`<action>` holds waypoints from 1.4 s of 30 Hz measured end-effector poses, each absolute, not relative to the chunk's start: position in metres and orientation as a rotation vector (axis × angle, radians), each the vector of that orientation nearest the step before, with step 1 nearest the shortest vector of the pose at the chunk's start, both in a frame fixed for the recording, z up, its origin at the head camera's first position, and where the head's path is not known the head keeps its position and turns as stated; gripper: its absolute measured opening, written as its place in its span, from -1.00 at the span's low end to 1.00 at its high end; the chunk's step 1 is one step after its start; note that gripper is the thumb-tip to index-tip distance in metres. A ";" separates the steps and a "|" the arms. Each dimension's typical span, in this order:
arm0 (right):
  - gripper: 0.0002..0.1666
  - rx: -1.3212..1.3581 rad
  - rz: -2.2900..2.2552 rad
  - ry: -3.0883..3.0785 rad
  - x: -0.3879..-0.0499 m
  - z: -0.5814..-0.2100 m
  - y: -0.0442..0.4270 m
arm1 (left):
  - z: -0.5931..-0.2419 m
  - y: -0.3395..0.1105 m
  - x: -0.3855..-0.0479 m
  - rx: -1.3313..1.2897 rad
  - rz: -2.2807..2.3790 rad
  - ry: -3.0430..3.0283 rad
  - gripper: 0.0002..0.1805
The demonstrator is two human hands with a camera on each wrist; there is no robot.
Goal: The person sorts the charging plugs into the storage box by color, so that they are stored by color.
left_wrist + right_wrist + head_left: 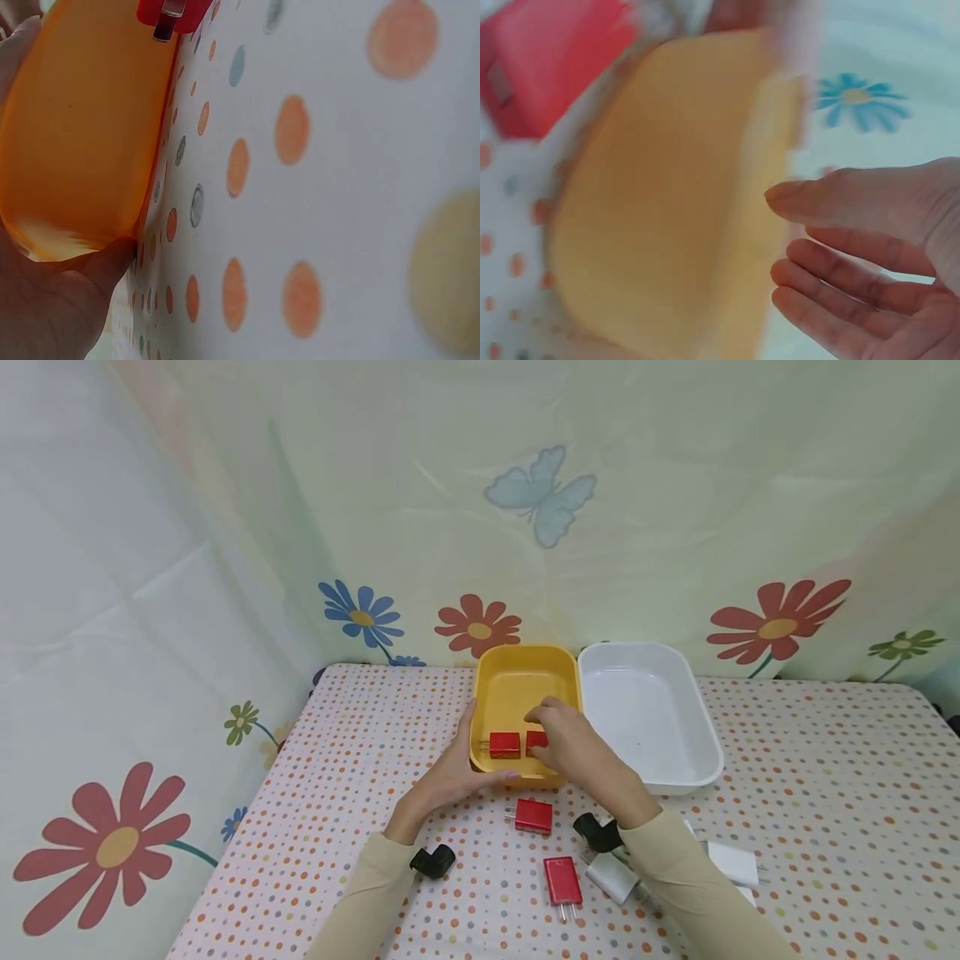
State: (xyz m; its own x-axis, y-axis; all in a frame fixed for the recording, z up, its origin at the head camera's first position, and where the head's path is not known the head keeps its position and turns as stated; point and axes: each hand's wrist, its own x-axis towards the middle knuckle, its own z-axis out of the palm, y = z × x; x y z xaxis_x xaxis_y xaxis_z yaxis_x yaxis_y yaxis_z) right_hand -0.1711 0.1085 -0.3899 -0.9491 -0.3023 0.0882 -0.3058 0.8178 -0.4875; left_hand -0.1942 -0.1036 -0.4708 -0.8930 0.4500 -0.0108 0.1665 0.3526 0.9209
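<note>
Surface [360, 760]: dotted; I'd avoid rucking its cover.
Yellow tray [517, 702]: left of the white tray [641, 718]; I'd keep it steady.
Left hand [453, 768]: thumb and fingers gripping the yellow tray's near-left corner.
Right hand [573, 743]: over the tray's near-right side, fingers loosely bent, empty; I'd lift clear without nudging.
Red chargers [504, 745]: two inside, near end; two loose nearer me. I'd align them.

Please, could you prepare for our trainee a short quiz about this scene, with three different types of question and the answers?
1. Which hand grips the yellow tray: a) the left, b) the right, c) neither?
2. True or false: in the head view, the white tray stands to the right of the yellow tray.
3. How many red adapters show on the spotted cloth, outside the trays, in the head view?

Key: 1. a, the left hand; 2. true; 3. two.
</note>
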 end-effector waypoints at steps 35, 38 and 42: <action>-0.48 0.553 1.129 -2.956 -0.098 -0.427 0.109 | -0.470 -0.103 -0.192 0.609 1.605 2.287 0.43; -0.50 0.545 1.122 -2.976 -0.099 -0.430 0.106 | -0.474 -0.104 -0.195 0.616 1.604 2.307 0.43; -0.55 0.505 1.100 -3.006 -0.099 -0.430 0.103 | -0.474 -0.105 -0.196 0.635 1.610 2.309 0.42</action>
